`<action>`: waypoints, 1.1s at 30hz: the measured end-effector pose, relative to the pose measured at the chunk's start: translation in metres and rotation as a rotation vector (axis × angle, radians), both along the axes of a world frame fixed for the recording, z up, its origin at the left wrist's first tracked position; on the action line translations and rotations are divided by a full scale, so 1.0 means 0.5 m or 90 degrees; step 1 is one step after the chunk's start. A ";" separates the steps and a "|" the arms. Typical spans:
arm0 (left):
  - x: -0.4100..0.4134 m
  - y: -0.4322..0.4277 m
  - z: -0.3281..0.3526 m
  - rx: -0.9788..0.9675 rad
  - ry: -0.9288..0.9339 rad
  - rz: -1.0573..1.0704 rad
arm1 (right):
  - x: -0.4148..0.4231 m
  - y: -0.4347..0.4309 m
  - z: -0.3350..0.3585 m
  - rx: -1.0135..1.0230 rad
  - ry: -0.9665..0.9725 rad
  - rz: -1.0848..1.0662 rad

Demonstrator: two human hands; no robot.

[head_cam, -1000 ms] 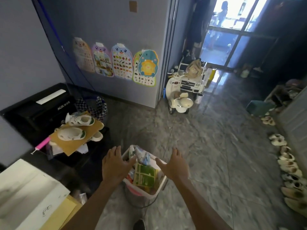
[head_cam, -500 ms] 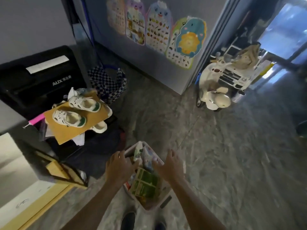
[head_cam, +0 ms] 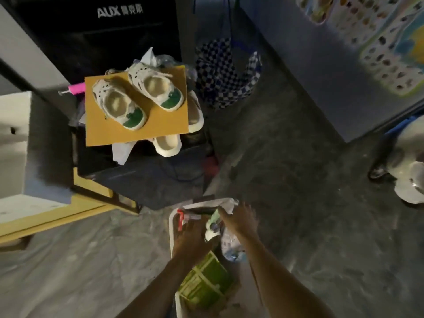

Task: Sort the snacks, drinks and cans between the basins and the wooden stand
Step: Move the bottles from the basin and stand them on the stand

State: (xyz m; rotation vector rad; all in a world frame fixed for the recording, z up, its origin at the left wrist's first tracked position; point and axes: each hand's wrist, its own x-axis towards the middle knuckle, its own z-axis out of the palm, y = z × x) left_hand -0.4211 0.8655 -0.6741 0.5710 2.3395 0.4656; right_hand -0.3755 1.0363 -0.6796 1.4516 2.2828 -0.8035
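A white basin sits low in front of me on the grey floor, filled with snacks. Inside it are a green box, a pale green bottle, a red packet and a white and blue bag. My left hand lies over the contents just inside the left rim, and its fingertips are hidden among the packets. My right hand is at the basin's far right corner, fingers apart, touching a white wrapper. No wooden stand or second basin can be made out.
To the upper left, a tan board carries two small white and green shoes above a dark box. A checkered bag hangs beyond. A yellow-edged table is at the left. A white ride-on toy stands at the right.
My view has tipped steeply down and closer to the floor. The basin now looks lower, and my left hand has shifted from its side to over the contents.
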 end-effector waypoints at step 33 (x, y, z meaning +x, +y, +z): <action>-0.085 -0.236 0.369 0.261 0.125 0.280 | -0.051 -0.175 0.402 0.009 0.473 0.078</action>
